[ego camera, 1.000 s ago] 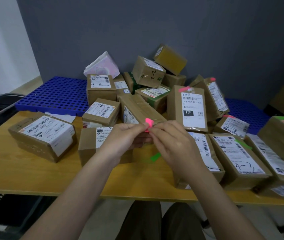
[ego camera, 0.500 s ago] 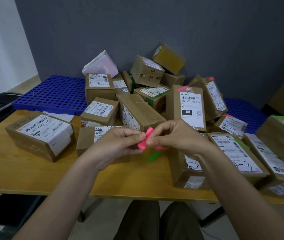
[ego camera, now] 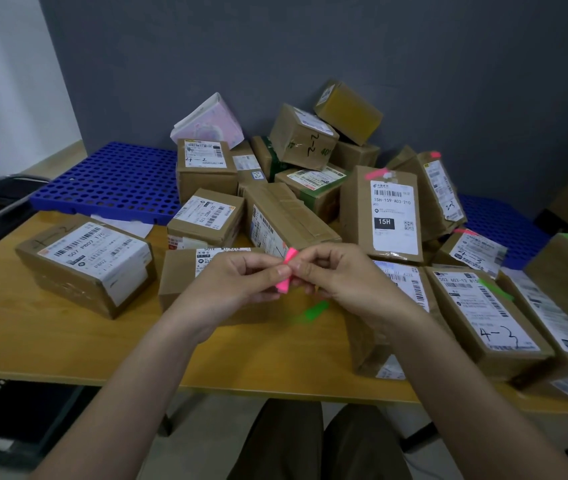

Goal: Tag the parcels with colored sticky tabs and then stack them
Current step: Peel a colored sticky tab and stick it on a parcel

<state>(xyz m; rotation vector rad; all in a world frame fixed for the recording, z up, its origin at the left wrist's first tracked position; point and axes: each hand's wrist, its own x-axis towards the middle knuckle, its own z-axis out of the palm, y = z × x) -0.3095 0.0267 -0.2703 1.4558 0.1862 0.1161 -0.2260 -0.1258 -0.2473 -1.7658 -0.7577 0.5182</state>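
Centre of frame: left hand [ego camera: 241,282] and right hand [ego camera: 341,278] meet fingertip to fingertip, both pinching a small pink sticky tab [ego camera: 285,271] above the yellow wooden tabletop [ego camera: 68,341]. A blurred green tab [ego camera: 310,311] shows just below. Brown cardboard parcels [ego camera: 289,220] with white labels are heaped behind; a blue perforated plastic pallet [ego camera: 109,178] lies at upper left.
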